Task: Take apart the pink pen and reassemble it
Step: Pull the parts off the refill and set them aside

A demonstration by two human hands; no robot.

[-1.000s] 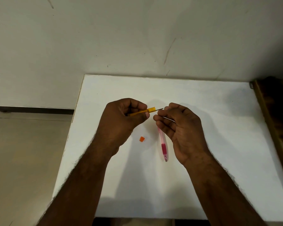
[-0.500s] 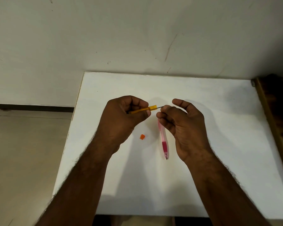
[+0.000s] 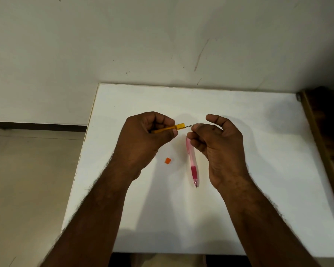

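Seen from the head camera, the right hand (image 3: 220, 143) has opened its outer fingers over the last second: a moment ago they were curled in, now the thumb and index stand lifted while the fingertips (image 3: 196, 128) stay pinched on the thin dark rod (image 3: 189, 125), likely the refill, which runs into the yellow piece (image 3: 178, 126). The left hand (image 3: 143, 139) is still closed in a fist round the yellow piece's narrow stem, thumb pressed on top. The visible gap between the two hands looks much the same, so I cannot tell whether the rod is going in or coming out; I judge the person is working these inner parts together or apart. The pink pen barrel (image 3: 191, 160) lies flat on the white table (image 3: 258, 170), tip toward the person, its upper end hidden just under the right fingers. The small orange bit (image 3: 168, 160) rests alone, near the barrel and clear of it. Both hands sit mid-table; the left edge and the wall are well away, and there is open space to the right before the wooden furniture (image 3: 324, 132).
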